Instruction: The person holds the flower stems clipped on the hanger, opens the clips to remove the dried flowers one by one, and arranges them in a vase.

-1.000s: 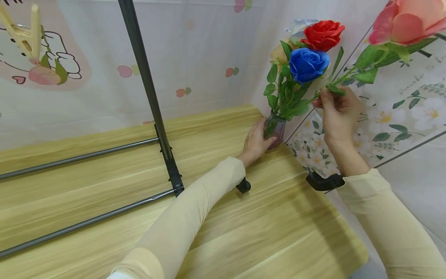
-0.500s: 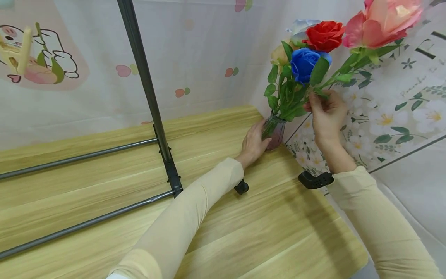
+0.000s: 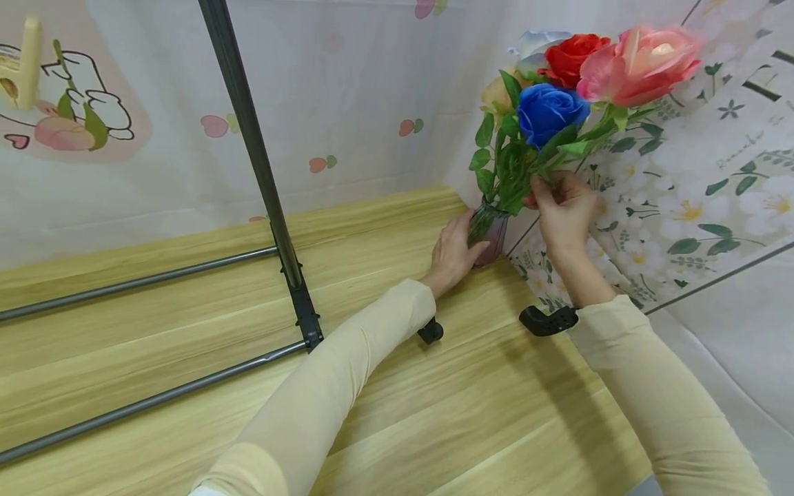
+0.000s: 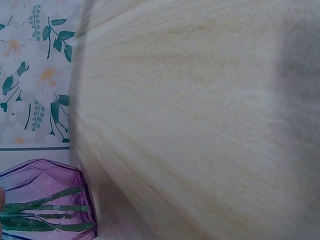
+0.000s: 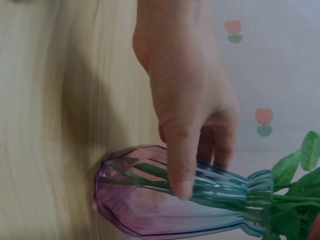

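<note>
At the table's far right corner stands a faceted glass vase [image 3: 494, 242], purple at its base and bluish at the neck. My left hand [image 3: 453, 253] grips its side, thumb across the glass in the right wrist view. Green stems [image 4: 50, 226] show inside through the wall. A blue rose [image 3: 548, 114], a red rose [image 3: 573, 58] and paler flowers rise from the neck. My right hand [image 3: 566, 215] pinches the leafy stem of a large pink rose [image 3: 642, 65] just above and right of the vase mouth. The stem's lower end is hidden among leaves.
A dark metal rack [image 3: 260, 158] with horizontal bars stands on the wood-grain table [image 3: 384, 241] at left. Behind hangs a printed curtain [image 3: 372, 83]; a floral panel [image 3: 701, 207] borders the right. A yellow clip [image 3: 27, 62] hangs at upper left.
My right hand has moved left and down toward the vase mouth, bringing the pink rose in beside the red and blue ones. The left hand stays on the vase.
</note>
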Action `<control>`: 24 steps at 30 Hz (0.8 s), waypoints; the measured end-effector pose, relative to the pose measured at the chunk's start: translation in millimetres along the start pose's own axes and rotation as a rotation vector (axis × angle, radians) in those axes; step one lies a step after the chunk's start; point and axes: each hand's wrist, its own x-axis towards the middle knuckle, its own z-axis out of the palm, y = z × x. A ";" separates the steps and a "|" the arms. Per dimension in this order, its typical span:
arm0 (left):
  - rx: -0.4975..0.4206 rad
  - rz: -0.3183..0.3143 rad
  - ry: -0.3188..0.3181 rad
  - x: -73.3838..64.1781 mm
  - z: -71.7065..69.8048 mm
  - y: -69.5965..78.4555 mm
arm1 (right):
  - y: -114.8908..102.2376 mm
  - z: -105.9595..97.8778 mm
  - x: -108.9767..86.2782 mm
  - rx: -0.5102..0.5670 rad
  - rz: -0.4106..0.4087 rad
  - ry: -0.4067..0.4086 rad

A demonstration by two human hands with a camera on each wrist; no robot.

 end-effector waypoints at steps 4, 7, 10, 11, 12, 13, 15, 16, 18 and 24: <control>0.028 0.010 0.010 -0.5 0.8 1.7 | 2.2 0.9 -2.3 -0.046 0.017 -0.015; 0.060 0.010 0.018 -0.9 1.6 3.2 | 3.8 1.8 -4.2 -0.086 0.028 -0.010; 0.076 0.009 0.021 -1.2 1.5 4.4 | 5.5 2.6 -5.6 -0.121 0.041 -0.016; 0.080 0.011 0.022 -1.3 1.4 4.6 | 6.1 2.9 -5.9 -0.127 0.045 -0.018; 0.081 0.013 0.023 -1.4 1.2 4.8 | 6.7 3.2 -6.1 -0.136 0.047 -0.020; 0.082 0.015 0.024 -1.3 1.2 4.9 | 7.4 3.5 -6.2 -0.141 0.045 -0.023; 0.085 0.017 0.027 -1.1 1.3 4.5 | 8.6 4.3 -6.1 -0.155 0.040 -0.023; 0.086 0.017 0.030 -0.9 1.5 4.3 | 9.7 4.7 -5.9 -0.160 0.042 -0.018; 0.089 0.017 0.033 -0.6 2.3 3.5 | 11.7 5.1 -5.7 -0.172 0.043 -0.017; 0.113 0.018 0.039 0.2 4.5 2.0 | 15.9 5.8 -7.1 -0.239 0.047 -0.027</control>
